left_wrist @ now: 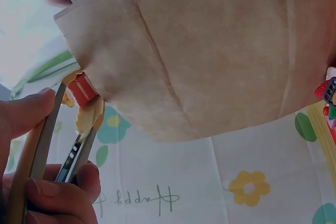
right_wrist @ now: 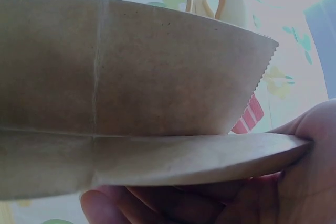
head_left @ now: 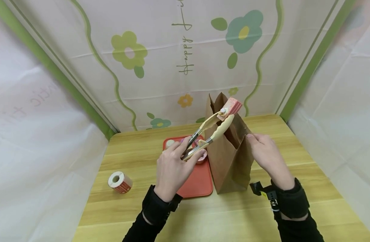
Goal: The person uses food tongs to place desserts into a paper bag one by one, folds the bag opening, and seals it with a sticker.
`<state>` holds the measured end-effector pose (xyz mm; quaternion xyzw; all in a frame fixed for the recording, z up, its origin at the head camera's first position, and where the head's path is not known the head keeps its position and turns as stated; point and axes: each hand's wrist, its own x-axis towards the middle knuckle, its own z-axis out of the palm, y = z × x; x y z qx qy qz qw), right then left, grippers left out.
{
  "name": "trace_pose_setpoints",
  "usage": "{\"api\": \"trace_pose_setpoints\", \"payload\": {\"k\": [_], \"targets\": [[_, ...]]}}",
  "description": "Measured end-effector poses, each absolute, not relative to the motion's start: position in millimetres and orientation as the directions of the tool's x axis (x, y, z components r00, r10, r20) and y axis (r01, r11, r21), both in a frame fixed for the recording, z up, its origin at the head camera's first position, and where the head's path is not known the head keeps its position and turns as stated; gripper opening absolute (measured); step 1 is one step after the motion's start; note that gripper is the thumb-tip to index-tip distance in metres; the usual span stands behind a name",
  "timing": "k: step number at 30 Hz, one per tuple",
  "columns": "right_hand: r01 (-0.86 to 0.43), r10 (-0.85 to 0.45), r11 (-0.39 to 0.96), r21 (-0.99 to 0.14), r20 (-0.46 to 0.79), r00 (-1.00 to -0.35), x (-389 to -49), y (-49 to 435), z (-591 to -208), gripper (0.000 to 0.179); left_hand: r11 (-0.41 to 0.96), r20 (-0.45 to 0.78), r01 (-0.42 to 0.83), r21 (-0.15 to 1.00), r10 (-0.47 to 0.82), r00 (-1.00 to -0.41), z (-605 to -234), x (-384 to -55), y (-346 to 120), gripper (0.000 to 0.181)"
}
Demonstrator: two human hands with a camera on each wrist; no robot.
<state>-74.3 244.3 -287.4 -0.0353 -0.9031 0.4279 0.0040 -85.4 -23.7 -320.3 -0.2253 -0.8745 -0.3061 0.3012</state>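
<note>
My left hand point(head_left: 174, 168) grips a pair of tongs point(head_left: 200, 141) with cream tips and metal arms. Between the tips is a pink-and-red striped toy cake slice point(head_left: 231, 107) with a small decoration on it, held over the mouth of a brown paper bag point(head_left: 228, 164). The bag stands upright with its top open. My right hand point(head_left: 265, 153) pinches the bag's near right upper edge, thumb on one face and fingers behind it in the right wrist view. In the left wrist view the cake slice point(left_wrist: 83, 89) shows beside the bag's rim.
Left of the bag lies a red tray point(head_left: 200, 183) with several small toy sweets at its far end, partly hidden by my left hand and the tongs. A roll of red-and-white labels point(head_left: 120, 182) sits at the left of the wooden table point(head_left: 136, 208). Patterned cloth point(head_left: 160, 40) hangs behind.
</note>
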Motion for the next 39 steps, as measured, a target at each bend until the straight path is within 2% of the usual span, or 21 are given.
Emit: {"api": "trace_pose_setpoints", "payload": {"k": [15, 20, 24, 28, 35, 39], "targets": [[0.068, 0.085, 0.636, -0.769, -0.018, -0.996, -72, 247, -285, 0.047, 0.729, 0.644, 0.57, 0.379, 0.234, -0.728, -313, -80, -31, 0.055], [0.065, 0.083, 0.641, -0.765, -0.015, -0.996, -72, 249, -287, 0.047, 0.69, 0.683, 0.598, 0.408, 0.203, -0.702, -321, -78, -42, 0.056], [0.066, 0.088, 0.648, -0.759, -0.012, -0.996, -74, 251, -286, 0.046, 0.685, 0.712, 0.574, 0.45, 0.113, -0.693, -347, -76, -61, 0.06], [0.06, 0.096, 0.657, -0.752, 0.004, -0.995, -75, 251, -284, 0.046, 0.75, 0.678, 0.454, 0.482, 0.01, -0.735, -388, -74, -84, 0.059], [0.051, 0.083, 0.671, -0.739, 0.006, -0.997, -76, 248, -284, 0.046, 0.894, 0.564, 0.221, 0.39, -0.041, -0.825, -465, -63, -112, 0.06], [0.047, 0.086, 0.678, -0.733, 0.016, -0.996, -76, 250, -284, 0.046, 0.927, 0.492, 0.152, 0.343, -0.039, -0.87, -491, -55, -108, 0.062]]}}
